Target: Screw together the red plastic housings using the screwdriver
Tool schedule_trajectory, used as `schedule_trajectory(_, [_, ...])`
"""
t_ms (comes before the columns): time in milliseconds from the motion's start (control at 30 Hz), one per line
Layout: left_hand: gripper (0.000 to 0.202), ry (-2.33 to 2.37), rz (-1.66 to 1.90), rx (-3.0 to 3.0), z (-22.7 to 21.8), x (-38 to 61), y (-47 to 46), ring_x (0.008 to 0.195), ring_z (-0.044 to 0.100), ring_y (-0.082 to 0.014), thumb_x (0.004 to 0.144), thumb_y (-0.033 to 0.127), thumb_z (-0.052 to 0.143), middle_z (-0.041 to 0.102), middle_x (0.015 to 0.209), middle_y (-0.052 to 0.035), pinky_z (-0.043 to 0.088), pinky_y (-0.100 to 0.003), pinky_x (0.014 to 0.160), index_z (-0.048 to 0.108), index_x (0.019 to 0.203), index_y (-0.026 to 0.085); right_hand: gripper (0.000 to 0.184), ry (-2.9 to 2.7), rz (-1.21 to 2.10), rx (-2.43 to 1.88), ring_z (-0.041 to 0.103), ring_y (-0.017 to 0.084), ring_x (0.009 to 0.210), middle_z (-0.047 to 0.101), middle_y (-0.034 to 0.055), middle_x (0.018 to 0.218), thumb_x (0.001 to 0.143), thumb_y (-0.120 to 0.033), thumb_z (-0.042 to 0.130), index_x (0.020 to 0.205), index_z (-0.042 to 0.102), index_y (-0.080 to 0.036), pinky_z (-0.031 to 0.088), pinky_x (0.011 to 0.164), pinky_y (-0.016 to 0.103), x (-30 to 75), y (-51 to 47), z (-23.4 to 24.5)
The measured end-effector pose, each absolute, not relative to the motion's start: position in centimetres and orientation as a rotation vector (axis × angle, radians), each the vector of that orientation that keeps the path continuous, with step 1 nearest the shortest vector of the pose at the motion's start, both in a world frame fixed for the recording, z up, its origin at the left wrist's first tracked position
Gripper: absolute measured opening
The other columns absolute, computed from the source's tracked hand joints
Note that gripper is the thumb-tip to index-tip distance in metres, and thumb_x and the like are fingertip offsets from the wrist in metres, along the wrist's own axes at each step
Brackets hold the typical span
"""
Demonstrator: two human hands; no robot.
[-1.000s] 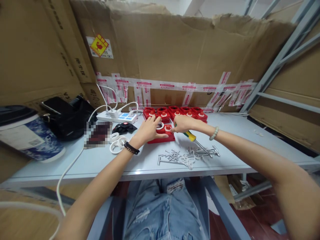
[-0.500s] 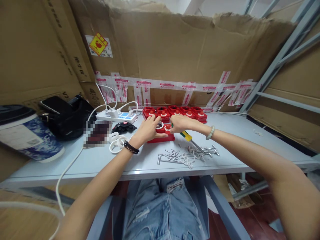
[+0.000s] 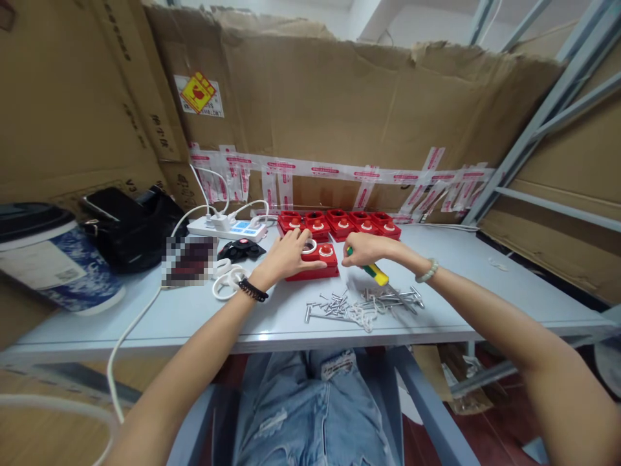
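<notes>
The red block lies on the table with its long axis running 9 to 3 o'clock, between the two hands. The left hand is the nearer: it rests open on the block's left half, fingers spread around a white ring. The right hand sits just beside the block's 3 o'clock end, clenched around a yellow-handled screwdriver whose shaft slants away towards 4 o'clock over the loose screws. Half a second earlier the right hand was over the block's right socket; it has since drawn off towards 3 o'clock, while the left has kept its place.
</notes>
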State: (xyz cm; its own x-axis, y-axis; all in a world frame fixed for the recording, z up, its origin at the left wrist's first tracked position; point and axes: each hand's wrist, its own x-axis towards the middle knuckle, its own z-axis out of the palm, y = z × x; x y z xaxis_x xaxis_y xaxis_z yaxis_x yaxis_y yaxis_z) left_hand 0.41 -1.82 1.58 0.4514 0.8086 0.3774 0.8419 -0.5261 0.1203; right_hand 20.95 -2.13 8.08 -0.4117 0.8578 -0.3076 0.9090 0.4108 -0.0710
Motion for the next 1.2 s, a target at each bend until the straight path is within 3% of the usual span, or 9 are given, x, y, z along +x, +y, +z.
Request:
schedule_trajectory(133, [0.054, -1.480, -0.623, -2.619, 1.6, 0.3, -1.9, 0.103, 0.056, -0.0297, 0.081, 0.067, 0.045, 0.058, 0.112, -0.0125, 0.041, -0.044, 0.085, 0.047, 0.107, 0.020, 0.030, 2.379, -0.309, 1.551, 0.060, 0.019, 0.068, 0.067, 0.0119, 0.078, 0.068, -0.034, 0.055, 0.083, 0.067, -0.010, 0.039, 0.056, 0.028, 21.6, -2.0, 6.4])
schedule_trajectory(400, [0.052, -1.465, -0.741, -2.614, 2.0, -0.1, -1.7, 0.105, 0.055, -0.0281, 0.080, 0.064, 0.050, 0.058, 0.116, -0.0099, 0.038, -0.045, 0.090, 0.046, 0.109, 0.021, 0.025, 2.468, -0.363, 1.522, 0.058, 0.017, 0.062, 0.066, 0.0085, 0.070, 0.070, -0.033, 0.054, 0.077, 0.066, -0.013, 0.038, 0.055, 0.027, 21.0, -3.4, 7.0])
schedule_trajectory(500, [0.055, -1.478, -0.864, -2.560, 2.6, -0.6, -1.6, 0.109, 0.053, -0.0285, 0.078, 0.063, 0.056, 0.057, 0.118, -0.0096, 0.038, -0.044, 0.091, 0.045, 0.112, 0.021, 0.037, 2.660, -0.345, 1.689, 0.058, 0.017, 0.065, 0.066, 0.0084, 0.075, 0.073, -0.042, 0.058, 0.092, 0.065, -0.011, 0.041, 0.060, 0.028, 21.8, -3.1, 8.9])
schedule_trajectory(600, [0.057, -1.433, -1.106, -2.485, 3.1, -1.1, -1.3, 0.109, 0.053, -0.0279, 0.075, 0.059, 0.062, 0.056, 0.118, -0.0090, 0.039, -0.043, 0.091, 0.046, 0.113, 0.021, 0.057, 2.794, -0.746, 1.717, 0.056, 0.015, 0.064, 0.063, 0.0028, 0.068, 0.070, -0.051, 0.065, 0.111, 0.058, -0.012, 0.042, 0.061, 0.027, 22.6, -2.6, 10.1])
schedule_trajectory(700, [0.058, -1.303, -1.323, -2.458, 3.4, -1.4, -1.1, 0.105, 0.054, -0.0268, 0.069, 0.056, 0.070, 0.056, 0.113, -0.0073, 0.041, -0.042, 0.090, 0.048, 0.111, 0.022, 0.039, 2.861, -1.227, 1.601, 0.046, 0.010, 0.052, 0.052, -0.0019, 0.052, 0.077, -0.055, 0.058, 0.078, 0.060, -0.016, 0.036, 0.054, 0.025, 22.5, -1.8, 9.9])
schedule_trajectory(800, [0.062, -1.159, -1.410, -2.460, 3.4, -1.2, -1.0, 0.103, 0.054, -0.0263, 0.063, 0.057, 0.075, 0.056, 0.110, -0.0064, 0.043, -0.041, 0.090, 0.050, 0.109, 0.022, 0.050, 2.890, -1.603, 1.509, 0.035, 0.007, 0.044, 0.043, -0.0026, 0.044, 0.083, -0.057, 0.050, 0.051, 0.041, -0.019, 0.029, 0.047, 0.026, 21.7, -1.0, 8.7])
schedule_trajectory(900, [0.064, -1.065, -1.419, -2.444, 3.3, -0.9, -1.0, 0.103, 0.053, -0.0258, 0.063, 0.057, 0.075, 0.056, 0.108, -0.0060, 0.043, -0.041, 0.091, 0.050, 0.111, 0.023, 0.044, 2.859, -1.895, 1.467, 0.034, 0.006, 0.043, 0.044, -0.0036, 0.045, 0.081, -0.051, 0.057, 0.055, 0.042, -0.020, 0.027, 0.045, 0.025, 20.8, -0.4, 7.6])
schedule_trajectory(1067, [0.069, -1.022, -1.501, -2.333, 3.4, -1.3, -0.9, 0.117, 0.046, -0.0277, 0.069, 0.052, 0.073, 0.050, 0.123, -0.0099, 0.039, -0.045, 0.099, 0.043, 0.124, 0.023, 0.033, 2.842, -2.235, 1.581, 0.036, 0.006, 0.041, 0.045, -0.0043, 0.044, 0.080, -0.040, 0.062, 0.060, 0.048, -0.018, 0.027, 0.043, 0.023, 21.3, 0.4, 7.5])
schedule_trajectory(1200, [0.056, -1.158, -1.339, -2.627, 3.2, -2.1, -0.8, 0.106, 0.056, -0.0236, 0.078, 0.050, 0.064, 0.056, 0.119, -0.0098, 0.046, -0.039, 0.090, 0.048, 0.122, 0.020, 0.028, 2.664, -2.613, 1.744, 0.032, 0.006, 0.038, 0.042, -0.0055, 0.040, 0.085, -0.036, 0.054, 0.063, 0.049, -0.019, 0.022, 0.039, 0.023, 23.6, 0.9, 8.0])
